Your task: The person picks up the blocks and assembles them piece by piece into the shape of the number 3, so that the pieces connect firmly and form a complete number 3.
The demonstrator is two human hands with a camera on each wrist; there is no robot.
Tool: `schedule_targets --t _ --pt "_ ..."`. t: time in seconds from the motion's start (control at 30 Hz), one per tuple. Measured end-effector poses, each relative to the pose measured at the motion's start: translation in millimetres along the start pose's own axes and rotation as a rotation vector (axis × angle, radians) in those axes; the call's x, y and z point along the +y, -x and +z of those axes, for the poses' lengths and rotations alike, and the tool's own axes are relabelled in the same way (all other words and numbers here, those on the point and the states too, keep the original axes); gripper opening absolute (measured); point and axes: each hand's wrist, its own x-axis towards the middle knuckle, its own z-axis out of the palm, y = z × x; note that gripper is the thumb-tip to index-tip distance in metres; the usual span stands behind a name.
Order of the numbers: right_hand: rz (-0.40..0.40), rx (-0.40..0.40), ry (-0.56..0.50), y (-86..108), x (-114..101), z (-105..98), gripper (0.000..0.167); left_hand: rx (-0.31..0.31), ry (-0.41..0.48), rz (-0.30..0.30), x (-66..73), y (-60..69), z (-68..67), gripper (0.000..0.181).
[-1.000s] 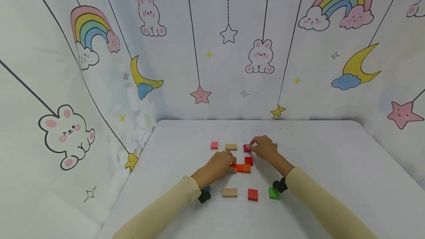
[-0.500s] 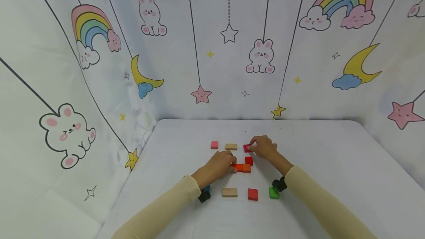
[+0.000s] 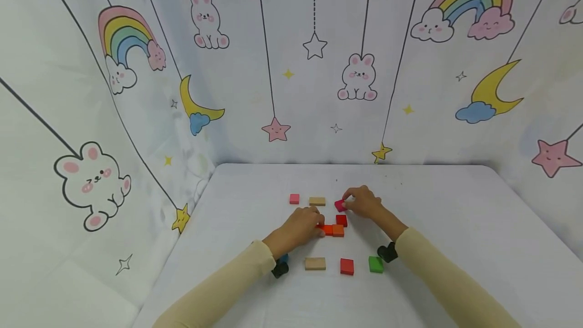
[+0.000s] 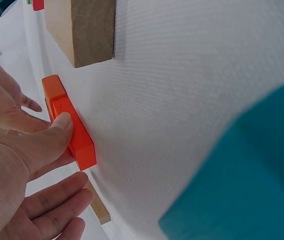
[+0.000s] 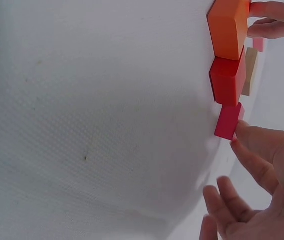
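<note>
My left hand (image 3: 299, 228) pinches a bright red-orange block (image 4: 82, 140) between thumb and fingers; it lies end to end with an orange block (image 3: 338, 230). Behind that orange block is a red block (image 3: 341, 220). My right hand (image 3: 366, 203) grips a crimson block (image 3: 340, 205) by thumb and index finger, the block turned at an angle behind the red one. In the right wrist view the crimson block (image 5: 228, 121) is close to the red block (image 5: 227, 82), with the other fingers of that hand (image 5: 277, 175) spread away from it.
Farther back on the white table (image 3: 246, 196) lie a pink block (image 3: 294, 199) and a wooden block (image 3: 317, 201). Nearer are another wooden block (image 3: 315, 263), a red block (image 3: 347, 267), a green block (image 3: 375, 264) and a blue block (image 4: 247, 185), partly hidden in the head view.
The crimson block has turned and shifted slightly toward the red block in my right hand's grip, and the right wrist has moved a little to the right. My left hand has stayed in place.
</note>
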Motion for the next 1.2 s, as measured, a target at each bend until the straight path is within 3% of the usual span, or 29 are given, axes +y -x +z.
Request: schedule_targets --t 0.5,1.2 --pt "-0.078 -0.014 0.021 5.8 4.0 -2.4 0.024 -0.015 0.008 -0.018 2.3 1.0 -4.4 0.027" --pt "-0.105 -0.013 0.017 8.0 7.0 0.1 0.021 -0.02 0.005 -0.02 2.4 0.1 -2.3 0.029"
